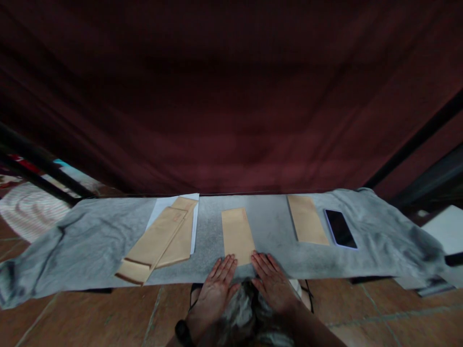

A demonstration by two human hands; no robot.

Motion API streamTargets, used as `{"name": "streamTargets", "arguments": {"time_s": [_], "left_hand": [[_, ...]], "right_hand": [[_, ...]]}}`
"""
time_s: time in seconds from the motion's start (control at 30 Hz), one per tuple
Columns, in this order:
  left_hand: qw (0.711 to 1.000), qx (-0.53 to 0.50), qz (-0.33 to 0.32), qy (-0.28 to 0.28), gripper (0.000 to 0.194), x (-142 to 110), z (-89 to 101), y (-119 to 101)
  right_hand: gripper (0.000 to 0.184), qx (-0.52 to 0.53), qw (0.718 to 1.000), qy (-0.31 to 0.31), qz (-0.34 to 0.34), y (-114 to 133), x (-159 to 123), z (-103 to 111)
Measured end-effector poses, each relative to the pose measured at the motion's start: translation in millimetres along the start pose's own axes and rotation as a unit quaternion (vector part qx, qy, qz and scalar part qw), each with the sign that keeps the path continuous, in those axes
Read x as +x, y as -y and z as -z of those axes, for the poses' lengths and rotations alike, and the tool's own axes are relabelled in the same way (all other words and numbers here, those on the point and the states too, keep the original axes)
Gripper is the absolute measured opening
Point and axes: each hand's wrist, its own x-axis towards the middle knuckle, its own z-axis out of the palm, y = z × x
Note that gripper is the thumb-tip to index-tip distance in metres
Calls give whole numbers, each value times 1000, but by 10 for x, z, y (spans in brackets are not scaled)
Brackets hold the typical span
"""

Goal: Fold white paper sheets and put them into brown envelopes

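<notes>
Directly in front of me a brown paper envelope [238, 233] lies flat on the grey cloth. My left hand [217, 282] rests flat at its near left corner, fingers stretched out. At the near right corner lies my right hand [273, 282], also flat with its fingertips on the envelope's edge. Neither hand grips anything. To the left, two more brown envelopes overlap; the upper envelope [155, 236] has a flap with a dark strip at its near end. Another brown envelope [307, 219] lies to the right.
White paper sheets [194, 236] show under the left envelopes. A phone [340, 229] with a pale purple edge lies at the right. The grey cloth [97, 241] covers the narrow table. A dark red curtain [231, 120] hangs behind it, and tiles [173, 308] cover the floor.
</notes>
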Motion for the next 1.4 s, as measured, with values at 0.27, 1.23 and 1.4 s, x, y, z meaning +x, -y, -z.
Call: {"name": "streamTargets", "arguments": {"time_s": [0.27, 1.23, 1.4], "left_hand": [[997, -6, 73, 18, 65, 898, -135, -4], [976, 63, 178, -104, 65, 630, -352, -152], [960, 85, 220, -151, 65, 367, -351, -229]], "right_hand": [[62, 1, 1000, -15, -1, -7, 13, -55], [66, 13, 999, -13, -30, 0, -13, -186], [67, 5, 1000, -5, -29, -12, -13, -199]]}}
